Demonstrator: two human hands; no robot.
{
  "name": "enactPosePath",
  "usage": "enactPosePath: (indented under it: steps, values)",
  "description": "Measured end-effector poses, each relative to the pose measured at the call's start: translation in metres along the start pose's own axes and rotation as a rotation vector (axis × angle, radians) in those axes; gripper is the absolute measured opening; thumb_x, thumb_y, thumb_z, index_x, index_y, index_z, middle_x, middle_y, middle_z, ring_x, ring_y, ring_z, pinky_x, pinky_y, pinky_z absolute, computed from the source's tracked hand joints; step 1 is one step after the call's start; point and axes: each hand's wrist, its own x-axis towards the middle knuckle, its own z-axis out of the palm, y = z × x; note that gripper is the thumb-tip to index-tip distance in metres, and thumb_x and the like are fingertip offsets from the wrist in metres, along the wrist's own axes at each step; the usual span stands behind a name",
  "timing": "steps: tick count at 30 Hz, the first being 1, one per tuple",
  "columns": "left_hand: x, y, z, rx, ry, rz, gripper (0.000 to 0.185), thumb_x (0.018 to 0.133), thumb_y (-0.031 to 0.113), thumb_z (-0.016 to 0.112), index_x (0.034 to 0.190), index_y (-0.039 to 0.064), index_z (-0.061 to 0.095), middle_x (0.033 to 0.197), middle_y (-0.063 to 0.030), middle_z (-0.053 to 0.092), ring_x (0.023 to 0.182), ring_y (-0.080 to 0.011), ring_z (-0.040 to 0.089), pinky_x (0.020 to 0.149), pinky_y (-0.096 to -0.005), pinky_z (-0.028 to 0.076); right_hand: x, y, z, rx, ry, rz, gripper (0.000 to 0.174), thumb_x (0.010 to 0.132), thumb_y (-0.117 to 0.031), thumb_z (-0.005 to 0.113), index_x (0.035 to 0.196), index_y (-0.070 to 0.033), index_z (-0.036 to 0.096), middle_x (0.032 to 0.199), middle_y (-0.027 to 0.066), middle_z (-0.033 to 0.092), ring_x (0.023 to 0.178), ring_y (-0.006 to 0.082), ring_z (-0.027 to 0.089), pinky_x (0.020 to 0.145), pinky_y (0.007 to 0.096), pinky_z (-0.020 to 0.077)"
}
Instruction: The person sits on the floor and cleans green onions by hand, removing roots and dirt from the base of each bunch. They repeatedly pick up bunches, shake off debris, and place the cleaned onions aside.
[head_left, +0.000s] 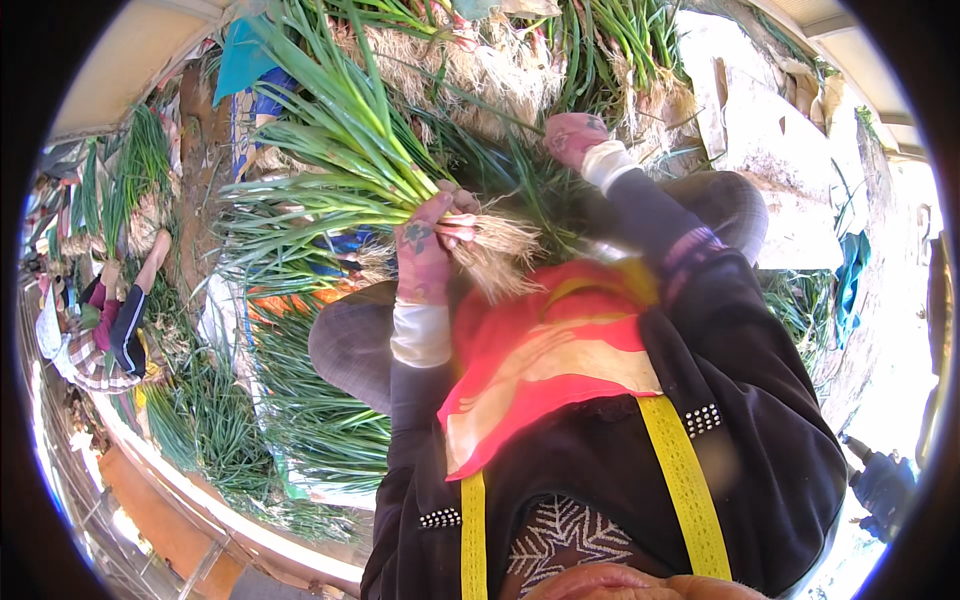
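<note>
My left hand (429, 236), in a pink patterned glove with bare-looking fingertips, is shut around a bunch of green onions (390, 169) near its root end. The long green leaves fan out to the upper left, and the pale stringy roots (499, 251) hang out to the right of the fist. My right hand (576, 139), in a similar glove, is curled farther forward and to the right, beside loose green leaves. A thin leaf reaches up to its fingers, but whether it is gripped cannot be told.
More green onions with thick roots (480, 71) are piled ahead. Cut-looking greens (322, 397) lie to the left on sheeting. A white sheet-covered block (780, 150) stands at right. Another person (105, 337) sits at far left among onion bundles; a dark-clothed figure (883, 487) is at lower right.
</note>
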Motion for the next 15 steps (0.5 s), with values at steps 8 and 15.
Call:
enactPosePath:
  steps: [8, 15]
  values:
    - [-0.005, 0.018, -0.017, -0.278, -0.166, -0.135, 0.027, 0.075, 0.018, 0.061, 0.097, 0.004, 0.054, 0.075, -0.0052, 0.058, 0.064, -0.0169, 0.055, 0.056, -0.0288, 0.047, -0.025, -0.093, -0.016, 1.217, 0.069, -0.868, 0.044, 0.088, -0.043, 0.05, 0.103, -0.003, 0.062, 0.085, 0.0084, 0.062, 0.076, 0.0166, 0.057, 0.072, 0.029, 0.0464]
    - [-0.028, 0.066, -0.009, 0.001, 0.103, 0.084, 0.037, 0.073, 0.018, 0.06, 0.104, -0.001, 0.052, 0.077, -0.0105, 0.057, 0.068, -0.0171, 0.055, 0.056, -0.0252, 0.048, -0.092, -0.09, -0.045, 1.23, -0.117, -0.717, 0.034, 0.084, -0.032, 0.056, 0.084, 0.001, 0.064, 0.071, 0.0062, 0.061, 0.062, 0.0127, 0.053, 0.059, 0.0285, 0.0424]
